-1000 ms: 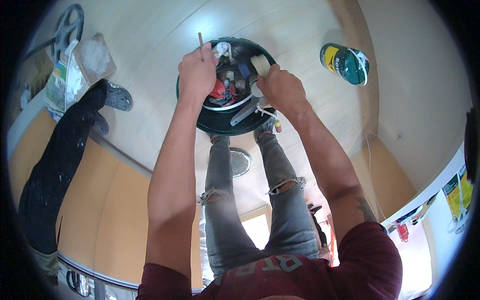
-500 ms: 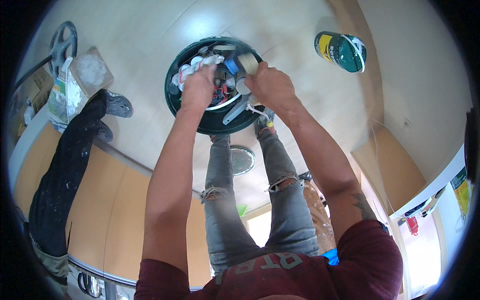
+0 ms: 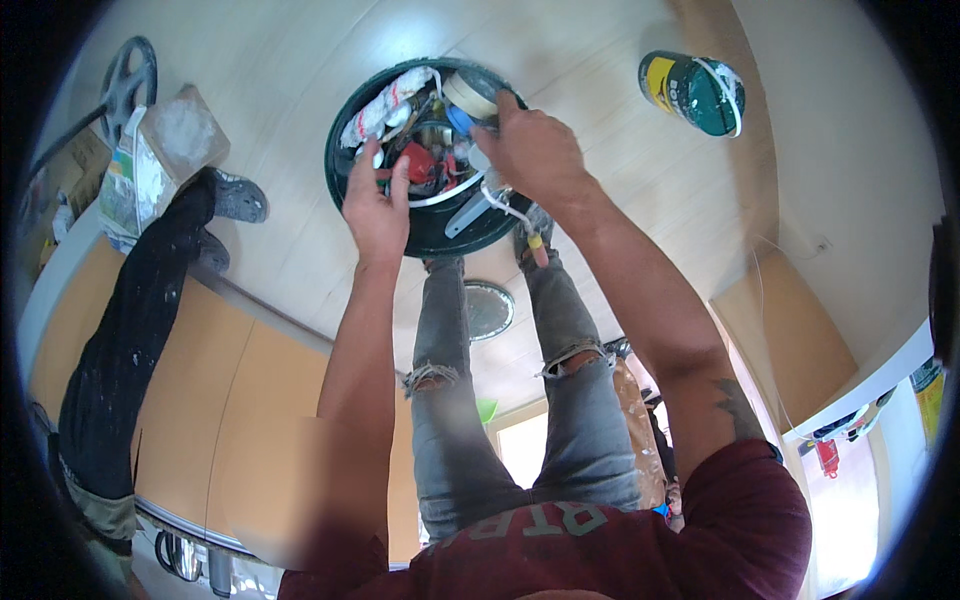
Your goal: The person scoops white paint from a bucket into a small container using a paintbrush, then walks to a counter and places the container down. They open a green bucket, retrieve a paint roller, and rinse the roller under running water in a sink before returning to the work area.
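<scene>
pale floor [image 3: 270, 110] spans the upper middle, with glare near the top; light wall [image 3: 840, 150], upper right; tan cabinet panels [image 3: 190, 400], lower left; bright opening [image 3: 522, 450], lower centre.

From my remote view, I register the tub [image 3: 425, 238] as dark green, the bundle [image 3: 388, 105] as white with red marks, and the tape roll [image 3: 470, 95] as cream. I read the bucket [image 3: 712, 100] as green, yellow-panelled; the shirt [image 3: 650, 560], maroon with grey lettering.

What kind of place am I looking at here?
Probably an indoor room being painted or renovated: there's a round dark green tub crammed with odds and ends, a green-and-yellow cylindrical bucket with a white handle, and another person's white-speckled black trousers.
</scene>
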### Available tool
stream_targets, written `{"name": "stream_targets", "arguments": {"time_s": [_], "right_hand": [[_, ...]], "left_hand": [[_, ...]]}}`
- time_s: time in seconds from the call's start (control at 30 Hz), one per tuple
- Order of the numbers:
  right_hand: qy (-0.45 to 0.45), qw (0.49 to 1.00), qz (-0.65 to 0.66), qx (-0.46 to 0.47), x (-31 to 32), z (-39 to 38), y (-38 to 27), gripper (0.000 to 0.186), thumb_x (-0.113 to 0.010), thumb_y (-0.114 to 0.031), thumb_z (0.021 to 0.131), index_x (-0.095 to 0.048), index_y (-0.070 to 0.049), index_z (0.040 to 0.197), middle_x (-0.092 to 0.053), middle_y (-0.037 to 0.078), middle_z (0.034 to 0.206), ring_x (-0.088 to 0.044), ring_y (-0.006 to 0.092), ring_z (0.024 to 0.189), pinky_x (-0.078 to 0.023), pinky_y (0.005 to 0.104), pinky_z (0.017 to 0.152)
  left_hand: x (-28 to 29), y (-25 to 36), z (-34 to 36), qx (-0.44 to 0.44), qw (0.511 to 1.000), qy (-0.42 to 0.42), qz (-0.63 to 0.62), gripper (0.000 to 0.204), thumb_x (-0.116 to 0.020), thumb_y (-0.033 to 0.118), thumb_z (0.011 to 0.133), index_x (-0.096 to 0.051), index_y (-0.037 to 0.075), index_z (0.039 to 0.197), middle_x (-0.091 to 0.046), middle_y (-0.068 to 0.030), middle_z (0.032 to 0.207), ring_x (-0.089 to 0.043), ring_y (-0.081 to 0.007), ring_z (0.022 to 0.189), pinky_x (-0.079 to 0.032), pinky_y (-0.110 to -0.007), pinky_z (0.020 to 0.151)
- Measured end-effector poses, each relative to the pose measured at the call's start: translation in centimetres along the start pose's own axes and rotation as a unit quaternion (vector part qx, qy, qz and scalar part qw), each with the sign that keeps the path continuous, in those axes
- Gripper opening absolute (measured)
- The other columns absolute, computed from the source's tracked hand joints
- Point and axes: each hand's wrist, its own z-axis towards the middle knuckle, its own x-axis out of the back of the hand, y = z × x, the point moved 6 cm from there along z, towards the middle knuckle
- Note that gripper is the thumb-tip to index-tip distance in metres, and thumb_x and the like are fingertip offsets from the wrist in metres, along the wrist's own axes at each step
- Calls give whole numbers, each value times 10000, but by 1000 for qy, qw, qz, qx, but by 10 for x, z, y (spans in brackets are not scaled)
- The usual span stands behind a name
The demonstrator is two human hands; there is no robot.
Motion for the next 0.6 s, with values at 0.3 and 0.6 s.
{"name": "stream_targets", "arguments": {"time_s": [0.3, 0.6], "right_hand": [[-153, 941, 262, -147, -17, -101, 94, 578, -567, -575, 990, -689, -10, 1006, -674, 131, 777, -648, 226, 692, -508, 356, 626], [-125, 827, 472, -278, -140, -197, 97, 463, -513, -469, 1055, -644, -24, 1054, -576, 13, 723, -542, 103, 630, -434, 258, 588]], "left_hand": [[37, -106, -141, 223, 969, 46, -96, 252, -601, 217, 1030, -666, -10, 1117, -694, -92, 920, -659, -174, 809, -521, -317, 726], [-84, -317, -424, 733, 630, -109, -234, 240, -632, 295, 953, -642, 91, 1079, -598, -32, 810, -573, -160, 636, -441, -331, 538]]}}
